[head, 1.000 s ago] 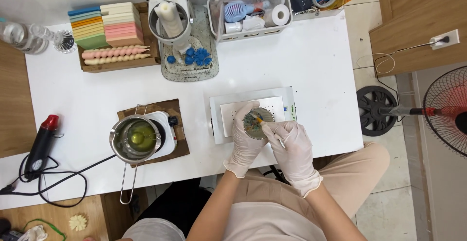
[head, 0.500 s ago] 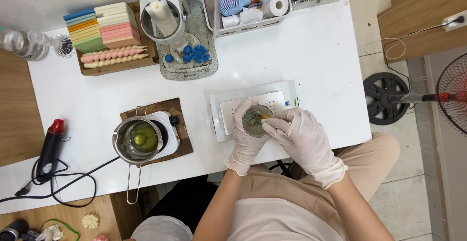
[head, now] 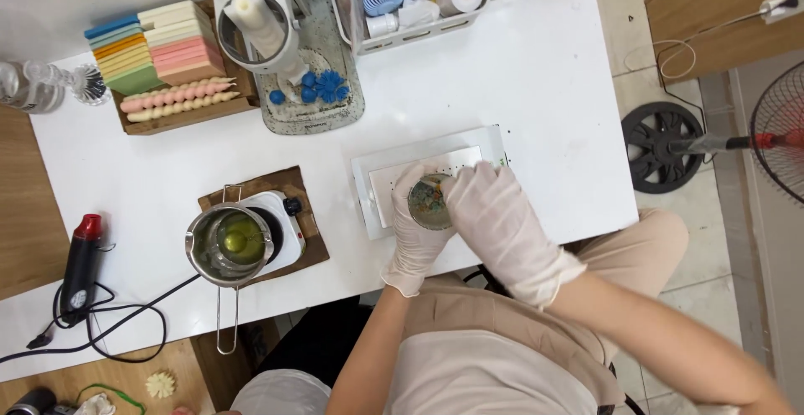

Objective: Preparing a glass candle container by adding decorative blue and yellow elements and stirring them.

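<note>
**Two gloved hands on one small round container**

We see one small round container (head: 430, 201), its inside speckled with mixed colours, held over one white tray (head: 368, 182) near the front edge of the white surface (head: 536, 80). The left hand (head: 416, 235), in a pale glove, is wrapped around the container's left side from below, clasping it. The right hand (head: 500, 222), also gloved, lies against the container's right rim with its fingers curled; we cannot tell whether it pinches anything, since the fingertips are hidden.

To the left we count one metal pouring pot (head: 231, 243) with yellow-green liquid, standing on one small white hotplate (head: 283, 224), which rests on one brown mat (head: 311, 243). Further left lies one heat gun (head: 79, 260), black with a red tip, with its cable trailing.

At the back we count one cardboard box (head: 167, 118) holding a stack of coloured slabs and two twisted candles (head: 176, 99), one pink and one cream. Beside it sit a cluster of small blue flower shapes (head: 322, 87), about six, and one clear bin (head: 410, 13) of supplies.
</note>
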